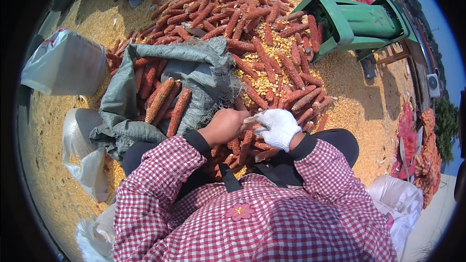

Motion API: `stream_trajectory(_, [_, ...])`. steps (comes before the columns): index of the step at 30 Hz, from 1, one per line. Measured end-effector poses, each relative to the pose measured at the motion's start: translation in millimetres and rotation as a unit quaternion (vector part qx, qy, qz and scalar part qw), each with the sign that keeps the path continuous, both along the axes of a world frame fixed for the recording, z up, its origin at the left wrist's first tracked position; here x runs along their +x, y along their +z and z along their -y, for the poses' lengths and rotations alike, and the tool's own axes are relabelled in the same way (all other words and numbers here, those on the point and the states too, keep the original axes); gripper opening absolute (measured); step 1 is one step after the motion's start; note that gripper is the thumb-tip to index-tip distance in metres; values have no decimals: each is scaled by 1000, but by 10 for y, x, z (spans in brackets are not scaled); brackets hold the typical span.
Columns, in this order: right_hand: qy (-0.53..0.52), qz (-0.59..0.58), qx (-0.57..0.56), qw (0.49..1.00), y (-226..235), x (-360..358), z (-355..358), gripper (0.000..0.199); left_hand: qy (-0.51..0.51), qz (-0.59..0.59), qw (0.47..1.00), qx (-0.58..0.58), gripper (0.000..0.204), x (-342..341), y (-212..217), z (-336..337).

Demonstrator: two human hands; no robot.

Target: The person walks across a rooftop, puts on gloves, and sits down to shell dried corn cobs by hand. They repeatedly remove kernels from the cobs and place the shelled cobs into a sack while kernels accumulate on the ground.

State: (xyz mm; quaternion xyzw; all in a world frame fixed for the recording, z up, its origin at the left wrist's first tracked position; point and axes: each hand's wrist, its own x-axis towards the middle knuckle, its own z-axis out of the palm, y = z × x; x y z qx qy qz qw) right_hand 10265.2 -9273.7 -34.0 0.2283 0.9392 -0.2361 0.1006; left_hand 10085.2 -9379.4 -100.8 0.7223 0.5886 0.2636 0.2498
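My bare left hand (224, 125) is closed round one end of a pale strip of husk (252, 118), and my gloved right hand (277, 128) pinches the other, held over my lap so scraps drop among the red cobs (272, 63) (the grey sack (194, 75) lies open just beside, within reach).

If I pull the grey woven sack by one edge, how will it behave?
The grey woven sack lies in soft folds, so it would probably flop. Reddish cobs lie in its opening, so it would likely drag heavily, and some might roll out.
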Motion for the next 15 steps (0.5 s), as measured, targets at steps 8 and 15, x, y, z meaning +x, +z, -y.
stream_trajectory(8, [41, -2, 101, 994, 86, 42, -51, 26, 77, 384, 828, -402, 44, -92, -186, -83])
stream_trajectory(15, [-82, 11, 49, 995, 104, 120, -251, 31, 32, 191, 970, -149, 80, -180, -7, -104])
